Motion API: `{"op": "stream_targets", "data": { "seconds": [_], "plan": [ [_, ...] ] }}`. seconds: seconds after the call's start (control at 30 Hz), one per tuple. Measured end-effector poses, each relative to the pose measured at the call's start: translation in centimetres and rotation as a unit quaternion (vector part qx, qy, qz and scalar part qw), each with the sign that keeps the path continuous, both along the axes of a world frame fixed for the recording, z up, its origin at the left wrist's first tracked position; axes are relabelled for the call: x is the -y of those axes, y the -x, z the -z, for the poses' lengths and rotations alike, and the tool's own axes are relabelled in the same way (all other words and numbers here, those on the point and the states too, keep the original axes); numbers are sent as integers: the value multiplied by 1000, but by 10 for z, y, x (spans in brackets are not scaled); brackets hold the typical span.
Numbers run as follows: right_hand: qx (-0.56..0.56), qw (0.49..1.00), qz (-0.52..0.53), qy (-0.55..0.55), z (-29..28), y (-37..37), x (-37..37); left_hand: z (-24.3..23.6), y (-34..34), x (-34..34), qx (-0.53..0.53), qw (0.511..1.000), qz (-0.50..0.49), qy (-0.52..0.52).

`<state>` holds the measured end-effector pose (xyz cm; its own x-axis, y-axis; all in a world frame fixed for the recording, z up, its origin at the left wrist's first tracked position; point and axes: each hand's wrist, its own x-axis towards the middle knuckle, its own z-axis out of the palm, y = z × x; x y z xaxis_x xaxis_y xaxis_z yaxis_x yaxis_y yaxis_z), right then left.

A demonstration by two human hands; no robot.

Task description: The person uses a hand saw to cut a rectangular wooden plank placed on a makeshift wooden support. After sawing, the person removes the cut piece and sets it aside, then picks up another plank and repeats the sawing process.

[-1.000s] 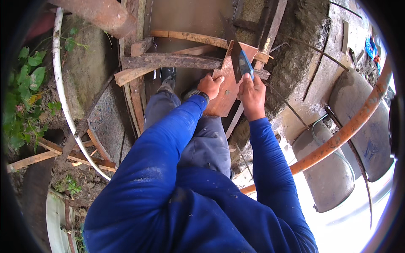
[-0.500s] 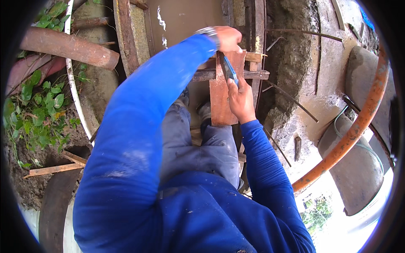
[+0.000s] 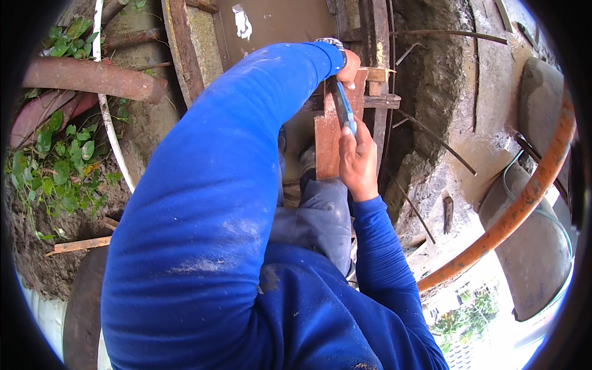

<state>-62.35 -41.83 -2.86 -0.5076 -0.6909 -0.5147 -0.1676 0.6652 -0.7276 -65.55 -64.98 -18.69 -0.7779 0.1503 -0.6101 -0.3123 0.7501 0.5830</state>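
A long, narrow tool with a blue edge and a dark side [image 3: 345, 110] lies lengthwise over a reddish-brown wooden board [image 3: 327, 148]. My right hand [image 3: 359, 160] is closed at the near end of this tool, thumb and fingers around it. My left hand [image 3: 350, 68], with a watch at the wrist, is closed by the tool's far end and the board's far edge. Its fingers are mostly hidden, so whether it grips the tool or the board does not show. The board has a step in its left edge and bridges from a wooden crosspiece [image 3: 383, 100] toward my right leg.
Muddy water [image 3: 277, 24] lies beyond the timber frame [image 3: 183, 52]. Bare steel bars [image 3: 441, 143] stick out of rough concrete at right, near a curved orange pipe [image 3: 493, 237]. Leafy plants [image 3: 58, 160], a white pipe [image 3: 106, 117] and a rusty pipe [image 3: 92, 79] are at left.
Both hands and the blue-edged tool have come nearer to my body along the board. My left arm has swung right, and the view has shifted slightly.
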Motion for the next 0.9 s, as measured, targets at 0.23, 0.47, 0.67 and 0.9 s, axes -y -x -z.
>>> {"op": "stream_targets", "data": {
  "seconds": [0.23,0.47,0.67,0.9],
  "plan": [
    [-65,994,-41,82,40,-6,-2,-7,-3,17,3,999,33,27],
    [-103,990,-71,63,10,-12,21,-12,-5,11,24,997,28,64],
    [150,980,107,-68,-160,-22,-91,7,-11,8,5,999,10,52],
    [63,997,32,-21,-23,-3,-18,-5,-6,9,17,998,30,58]
  ]
}}
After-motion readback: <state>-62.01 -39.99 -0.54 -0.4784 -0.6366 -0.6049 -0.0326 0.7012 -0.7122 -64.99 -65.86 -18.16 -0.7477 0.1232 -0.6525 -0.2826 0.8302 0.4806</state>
